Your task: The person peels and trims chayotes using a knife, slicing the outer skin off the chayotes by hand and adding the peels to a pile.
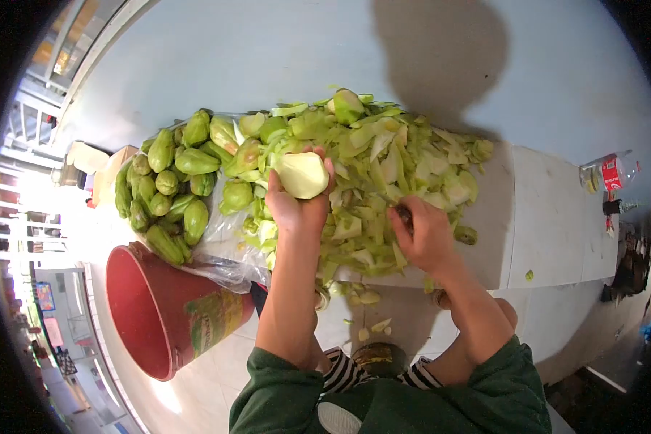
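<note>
A pale, peeled chayote [301,176] rests in my left hand [299,211], with the fingers curled round its far side. My right hand [430,237] is closed over the peel heap, to the right of the chayote and apart from it. Between its fingers shows a small dark brown thing [405,216] like a handle; the rest of it is hidden. Under and beyond both hands spreads a heap of green peelings [383,155]. One partly peeled chayote [348,106] lies on the heap's far edge.
Several whole green chayotes [163,150] are piled at the left on clear plastic [224,249]. A red bucket [139,318] lies tilted at the lower left. At the right is a plastic bottle with a red label [612,172]. Some scraps [369,296] lie on the floor below.
</note>
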Tool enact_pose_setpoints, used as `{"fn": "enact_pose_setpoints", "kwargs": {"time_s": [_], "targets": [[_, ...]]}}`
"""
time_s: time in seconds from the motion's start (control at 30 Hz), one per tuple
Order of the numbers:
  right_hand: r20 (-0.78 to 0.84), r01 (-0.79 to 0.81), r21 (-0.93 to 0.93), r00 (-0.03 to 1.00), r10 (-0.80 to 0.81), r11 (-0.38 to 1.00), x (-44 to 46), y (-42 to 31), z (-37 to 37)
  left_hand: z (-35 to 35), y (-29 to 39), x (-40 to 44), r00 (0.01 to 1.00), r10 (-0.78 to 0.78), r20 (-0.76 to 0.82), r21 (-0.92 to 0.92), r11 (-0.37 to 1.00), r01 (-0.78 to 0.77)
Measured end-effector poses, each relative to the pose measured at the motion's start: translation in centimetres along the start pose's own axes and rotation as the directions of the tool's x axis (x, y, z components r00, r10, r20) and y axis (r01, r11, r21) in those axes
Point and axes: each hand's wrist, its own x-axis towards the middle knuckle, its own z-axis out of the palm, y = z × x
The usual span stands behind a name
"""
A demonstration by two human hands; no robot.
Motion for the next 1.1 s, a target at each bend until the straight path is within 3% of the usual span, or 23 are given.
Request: {"fn": "enact_pose_setpoints", "kwargs": {"time_s": [0.17, 0.23, 0.3, 0.33, 0.37, 0.4, 0.43, 0.47, 0.5, 0.57, 0.6, 0.63, 0.7, 0.73, 0.8, 0.83, 0.9, 0.97, 1.03, 1.1], "targets": [[-0.03, -0.049, 0.04, 0.998, 0.05, 0.998, 0.0, 0.5, -1.3, -1.4, 2.3, -0.2, 1.0, -0.005, 0.01, -0.067, 0.998, 0.006], [-0.043, -0.058, 0.028, 0.997, 0.06, 0.998, -0.4, 0.4, -1.8, -1.1, 4.7, -0.5, 0.99, 0.112, -0.091, 0.047, 0.993, -0.108], [-0.095, -0.085, 0.083, 0.991, 0.093, 0.993, -1.1, 0.5, -2.5, -1.9, 9.6, -0.7, 0.977, 0.213, 0.023, 0.231, 0.949, -0.213], [-0.091, -0.081, 0.083, 0.992, 0.088, 0.993, -1.4, 0.5, -3.0, 0.4, 10.4, -2.6, 0.911, 0.393, -0.126, 0.225, 0.906, -0.359], [-0.096, -0.084, 0.065, 0.991, 0.09, 0.994, -1.8, 0.3, -3.6, -2.5, 15.4, -1.9, 0.929, 0.371, 0.0, 0.122, 0.922, -0.368], [-0.102, -0.085, 0.047, 0.991, 0.089, 0.995, -2.1, 0.3, -4.2, -3.8, 19.3, -2.8, 0.912, 0.406, 0.067, 0.162, 0.897, -0.411], [-0.103, -0.076, 0.045, 0.991, 0.08, 0.996, -2.4, 0.4, -4.7, -2.0, 19.9, -6.1, 0.794, 0.608, -0.006, 0.283, 0.763, -0.582], [-0.115, -0.098, 0.051, 0.988, 0.103, 0.994, -3.0, 0.6, -5.1, -2.9, 22.9, -8.2, 0.728, 0.681, -0.076, 0.251, 0.72, -0.647], [-0.129, -0.122, 0.059, 0.983, 0.129, 0.991, -3.5, 0.8, -5.5, -6.7, 29.2, -8.8, 0.67, 0.742, -0.003, 0.182, 0.659, -0.73], [-0.172, -0.144, 0.057, 0.973, 0.152, 0.988, -4.2, 1.2, -6.3, -9.5, 35.7, -13.8, 0.621, 0.779, -0.088, 0.054, 0.626, -0.778], [-0.208, -0.171, 0.061, 0.961, 0.18, 0.983, -4.4, 1.4, -6.7, -9.8, 37.7, -16.1, 0.502, 0.837, -0.217, -0.024, 0.509, -0.86], [-0.203, -0.168, 0.065, 0.963, 0.177, 0.984, -4.8, 1.4, -7.0, -12.0, 42.3, -18.0, 0.45, 0.855, -0.258, -0.061, 0.451, -0.89], [-0.242, -0.183, 0.043, 0.952, 0.187, 0.982, -5.1, 1.5, -7.7, -17.8, 50.1, -22.2, 0.441, 0.876, -0.194, -0.066, 0.437, -0.897], [-0.244, -0.178, 0.051, 0.952, 0.185, 0.983, -5.3, 1.3, -7.9, -20.9, 54.2, -23.5, 0.355, 0.907, -0.228, -0.111, 0.338, -0.935], [-0.265, -0.142, 0.052, 0.952, 0.15, 0.989, -5.5, 1.0, -8.2, -18.1, 50.6, -25.6, 0.234, 0.916, -0.326, -0.081, 0.22, -0.972], [-0.265, -0.139, 0.051, 0.953, 0.148, 0.989, -5.6, 0.9, -8.2, -17.0, 48.7, -25.9, 0.234, 0.916, -0.327, -0.083, 0.219, -0.972], [-0.242, -0.16, 0.022, 0.957, 0.16, 0.987, -5.7, 0.7, -8.0, -15.4, 46.7, -25.2, 0.239, 0.95, -0.199, 0.349, 0.297, -0.889], [-0.218, -0.166, 0.039, 0.961, 0.171, 0.985, -5.9, 0.7, -7.4, -15.4, 46.8, -22.7, 0.348, 0.93, -0.118, 0.395, 0.365, -0.843], [-0.194, -0.175, 0.055, 0.964, 0.182, 0.983, -5.9, 0.6, -6.9, -14.1, 45.1, -19.4, 0.421, 0.907, 0.0, 0.64, 0.324, -0.697], [-0.196, -0.13, 0.023, 0.972, 0.132, 0.991, -5.7, 0.5, -6.5, -10.0, 38.1, -16.8, 0.531, 0.843, 0.084, 0.722, 0.316, -0.615]]}}
